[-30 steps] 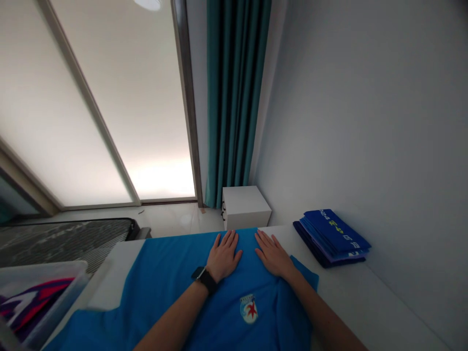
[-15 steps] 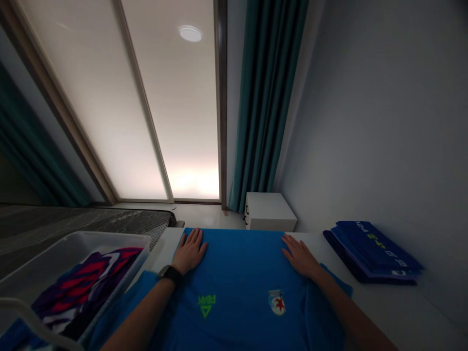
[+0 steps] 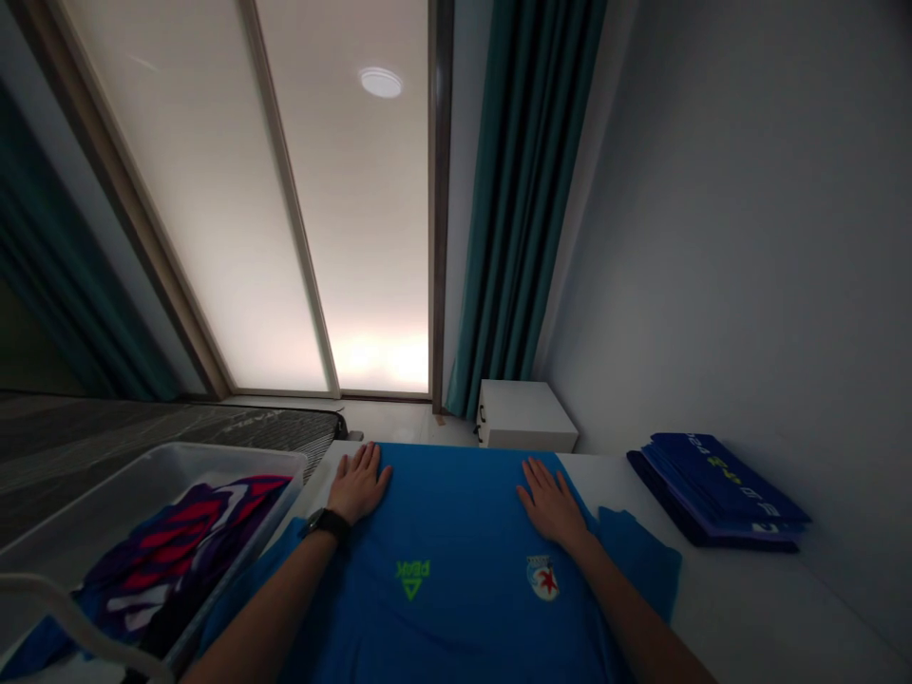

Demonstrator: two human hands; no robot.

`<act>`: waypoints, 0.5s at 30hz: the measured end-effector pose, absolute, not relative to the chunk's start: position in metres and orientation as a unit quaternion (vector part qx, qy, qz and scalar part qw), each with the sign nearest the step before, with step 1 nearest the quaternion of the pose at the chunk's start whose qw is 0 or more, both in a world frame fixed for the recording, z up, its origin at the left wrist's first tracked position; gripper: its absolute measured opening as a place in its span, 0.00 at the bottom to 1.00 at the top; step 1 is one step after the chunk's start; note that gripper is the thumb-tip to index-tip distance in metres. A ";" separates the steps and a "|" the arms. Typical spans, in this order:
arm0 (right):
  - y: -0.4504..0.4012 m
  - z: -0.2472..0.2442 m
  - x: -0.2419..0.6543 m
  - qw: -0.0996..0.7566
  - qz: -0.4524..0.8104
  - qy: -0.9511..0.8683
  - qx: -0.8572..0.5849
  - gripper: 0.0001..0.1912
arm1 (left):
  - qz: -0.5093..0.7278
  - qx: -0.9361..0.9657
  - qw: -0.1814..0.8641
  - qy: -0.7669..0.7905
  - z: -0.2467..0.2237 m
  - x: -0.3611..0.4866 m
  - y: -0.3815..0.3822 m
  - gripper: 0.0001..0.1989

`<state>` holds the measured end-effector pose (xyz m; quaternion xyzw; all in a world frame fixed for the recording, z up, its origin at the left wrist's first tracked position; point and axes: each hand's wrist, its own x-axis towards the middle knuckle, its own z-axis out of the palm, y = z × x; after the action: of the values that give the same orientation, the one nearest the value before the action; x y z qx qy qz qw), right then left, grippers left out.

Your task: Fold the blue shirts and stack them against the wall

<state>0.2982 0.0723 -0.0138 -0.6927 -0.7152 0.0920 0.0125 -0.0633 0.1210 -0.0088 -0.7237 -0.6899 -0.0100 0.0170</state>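
Observation:
A blue sports shirt (image 3: 456, 532) lies spread out on the white table (image 3: 755, 608), its green logo and round badge facing up and upside down to me. My left hand (image 3: 360, 483) rests flat on the shirt's far left edge, fingers stretched out; a dark watch sits on that wrist. Flat on the cloth at the far right, my right hand (image 3: 550, 499) has its fingers spread. One sleeve (image 3: 641, 560) sticks out to the right beyond my right forearm. The shirt's near end runs out of view.
Folded dark blue garments (image 3: 719, 494) are stacked on the table's right side, by the wall. At left stands a clear plastic bin (image 3: 235, 456) holding crumpled red, purple and white clothing (image 3: 185, 541). A white cabinet (image 3: 527, 413) is beyond the table, before a teal curtain (image 3: 527, 209).
My right hand has slid left across the shirt, away from its far right corner, and the right sleeve shows more. My left hand stays at the far left edge. The view has shifted slightly.

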 end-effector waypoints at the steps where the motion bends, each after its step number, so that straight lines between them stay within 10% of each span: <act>1: 0.069 -0.013 0.297 0.010 0.093 -0.715 -0.693 0.36 | -0.009 -0.729 0.023 -0.685 -0.007 -0.062 0.116 0.31; 15: -0.001 -0.013 0.251 0.033 0.107 -0.719 -0.686 0.40 | -0.072 -0.827 -0.035 -0.556 -0.016 -0.001 0.037 0.32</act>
<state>0.2515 -0.0011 -0.0129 -0.6862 -0.7187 0.1069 0.0330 -0.0012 0.0374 -0.0158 -0.8272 -0.5561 -0.0718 -0.0351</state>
